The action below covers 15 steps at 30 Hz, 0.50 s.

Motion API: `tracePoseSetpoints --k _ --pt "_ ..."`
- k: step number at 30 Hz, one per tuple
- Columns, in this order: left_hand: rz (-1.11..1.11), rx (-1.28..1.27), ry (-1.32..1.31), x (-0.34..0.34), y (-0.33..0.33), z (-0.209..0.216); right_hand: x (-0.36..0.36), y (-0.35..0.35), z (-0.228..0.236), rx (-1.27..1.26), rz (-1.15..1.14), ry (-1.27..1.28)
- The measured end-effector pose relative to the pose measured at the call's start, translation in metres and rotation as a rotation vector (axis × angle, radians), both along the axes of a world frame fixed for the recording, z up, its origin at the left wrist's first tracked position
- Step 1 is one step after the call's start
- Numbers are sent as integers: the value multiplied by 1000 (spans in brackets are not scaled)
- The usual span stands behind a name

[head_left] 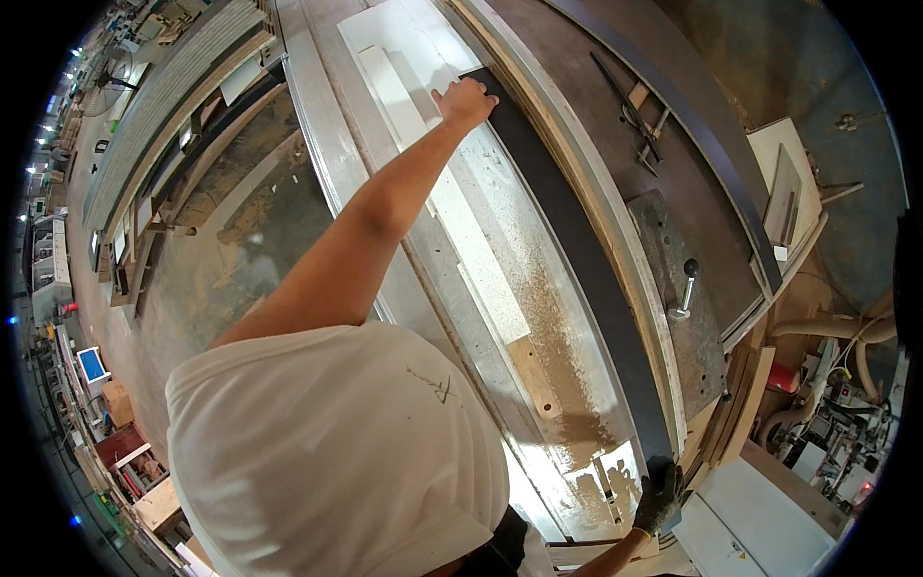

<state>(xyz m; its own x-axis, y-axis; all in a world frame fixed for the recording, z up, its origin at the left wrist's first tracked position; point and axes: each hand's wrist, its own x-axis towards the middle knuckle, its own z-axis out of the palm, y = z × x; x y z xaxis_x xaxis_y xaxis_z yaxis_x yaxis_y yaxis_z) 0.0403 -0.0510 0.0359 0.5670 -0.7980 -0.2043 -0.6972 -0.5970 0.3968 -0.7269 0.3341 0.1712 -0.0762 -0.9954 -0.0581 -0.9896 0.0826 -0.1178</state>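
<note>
A long, narrow dark strip (577, 250) lies lengthwise on a sawdust-covered machine table (500, 192), beside a pale fence rail (615, 240). My left hand (465, 102), bare, reaches far out on a stretched arm and rests on the strip's far end. My right hand (660, 497), in a dark glove, grips the strip's near end at the lower right. A long white strip (452, 207) lies on the table to the left of the dark one, with a short wooden piece (534, 377) at its near end.
A black-knobbed lever (686, 287) stands on a grey plate right of the fence. Metal tools (636, 117) lie on the brown surface beyond. Stacked boards (740, 404), a white cabinet (760, 524) and hoses sit at the right. Shop floor and racks of panels (163, 106) lie to the left.
</note>
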Motion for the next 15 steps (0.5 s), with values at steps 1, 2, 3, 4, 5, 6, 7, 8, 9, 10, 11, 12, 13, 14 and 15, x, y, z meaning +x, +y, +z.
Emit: tracePoseSetpoints --k 1,2,3,4,5,6,7,8,9,10,11,12,13,14,15 --pt "7 -9 6 0 0 -1 0 0 -1 0 0 -1" --pt "14 -18 13 -1 0 1 0 1 -2 -6 13 15" --pt "13 -18 13 -3 -1 3 -1 2 -3 -11 26 31" --pt "26 -16 16 -5 -1 5 -2 2 -5 -12 26 31" --pt "39 -14 16 -6 -1 7 -3 2 -6 -15 46 58" --pt "38 -15 15 -5 -3 5 -4 2 -7 -18 67 86" --pt "54 -30 18 -4 -4 2 -5 2 -8 -19 66 84" --pt "69 -44 23 -4 -4 1 -1 0 -6 -24 80 90" --pt "67 -45 22 -3 -5 1 1 -1 -5 -28 95 97" --pt "74 -47 12 -2 -5 1 -4 -1 -11 -29 94 96" --pt "75 -50 6 -5 -7 0 -10 0 -16 -11 60 42" --pt "69 -50 11 -6 -8 0 -16 3 -19 6 26 -12" --pt "69 -46 3 -7 -9 1 -22 7 -21 6 19 -7" --pt "76 -40 -10 -5 -9 1 -21 4 -23 9 44 -3" --pt "76 -39 -12 -6 -9 0 -19 3 -24 11 70 1"
